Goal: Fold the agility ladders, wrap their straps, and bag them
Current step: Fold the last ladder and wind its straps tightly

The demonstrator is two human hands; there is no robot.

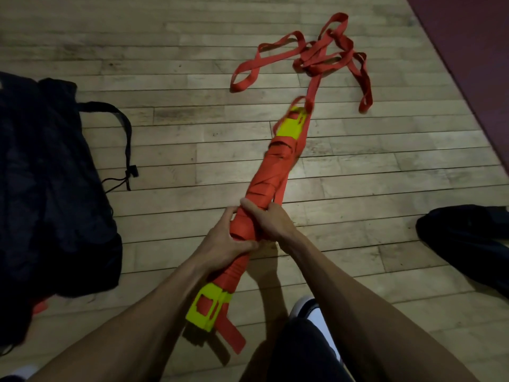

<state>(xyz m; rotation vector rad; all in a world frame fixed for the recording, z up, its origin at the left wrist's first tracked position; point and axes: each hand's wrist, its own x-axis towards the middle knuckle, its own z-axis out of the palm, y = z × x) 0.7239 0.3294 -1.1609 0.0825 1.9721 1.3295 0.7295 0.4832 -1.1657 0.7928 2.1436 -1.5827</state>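
Both hands clamp the ladder bundle (271, 172) near its middle: the left hand (225, 241) curls round it from the left with the thumb on top, and the right hand (268, 220) wraps it from the right, fingers closed over the wound strap. This looks like a two-handed hold to keep the turns tight while more strap is wrapped on. The bundle is held just above the floor (165, 78), in front of the person. Its long axis runs diagonally: the near yellow end (206, 310) points down-left toward the person, the far yellow end (293, 125) up-right. From that far end the loose strap (311, 60) trails onto the floor in a tangled heap, so wrapping seems unfinished. The dark bag (46, 188) lies well apart on the left, probably waiting; whether its mouth is open I cannot tell in this dim light
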